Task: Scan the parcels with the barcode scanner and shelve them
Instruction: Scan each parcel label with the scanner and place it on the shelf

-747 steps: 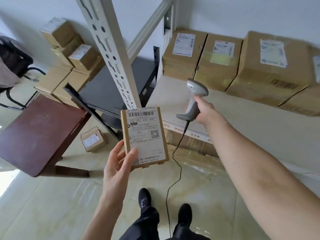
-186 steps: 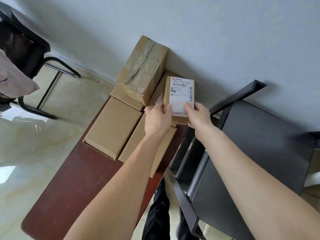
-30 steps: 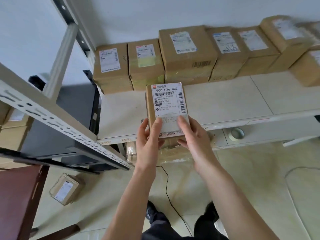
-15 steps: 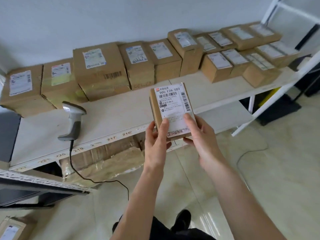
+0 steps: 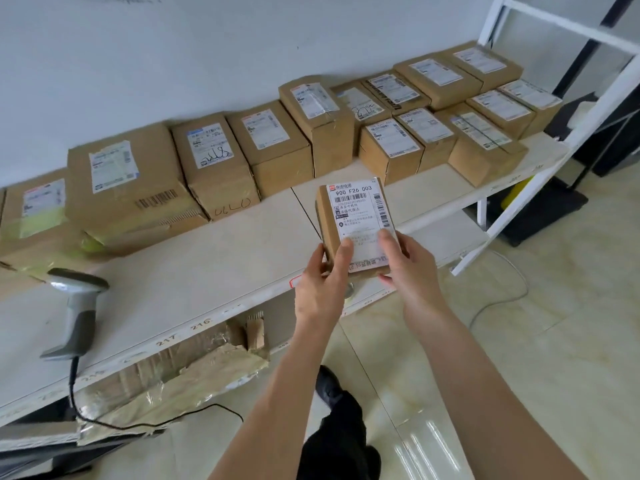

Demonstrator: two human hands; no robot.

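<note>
Where thumbs overlap, parcel (image 5: 356,220) label hidden
</note>
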